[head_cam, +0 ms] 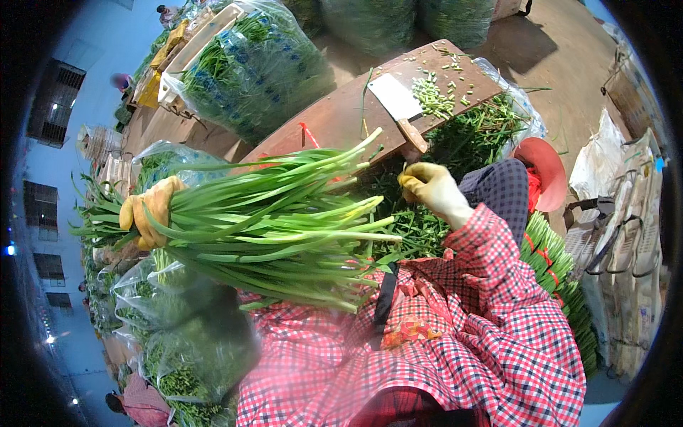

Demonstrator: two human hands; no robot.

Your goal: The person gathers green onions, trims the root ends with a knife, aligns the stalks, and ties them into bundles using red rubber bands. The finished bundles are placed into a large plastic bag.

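Observation:
My left hand (pixel 152 212), in a yellowish glove, is closed around a large bunch of long green leafy stalks (pixel 267 224), leaf tips out to the left, pale stem ends fanned to the right. My right hand (pixel 432 189), gloved too, is raised right of the stem ends, its fingertips curled together; whether they pinch something small cannot be told. Beyond it, a cleaver (pixel 395 99) with a wooden handle lies on a brown wooden board (pixel 325 115), beside scattered cut stem pieces (pixel 435 99). Red ties (pixel 309 133) lie at the board's near side, partly behind the leaves.
Loose green trimmings (pixel 480 128) lie under and beside the board. Red-tied bundles (pixel 549 261) are stacked at my right, near crates (pixel 613 229). Plastic bags of greens (pixel 187 331) stand at the left, a large bag (pixel 261 74) beyond. A person (pixel 141 400) is at lower left.

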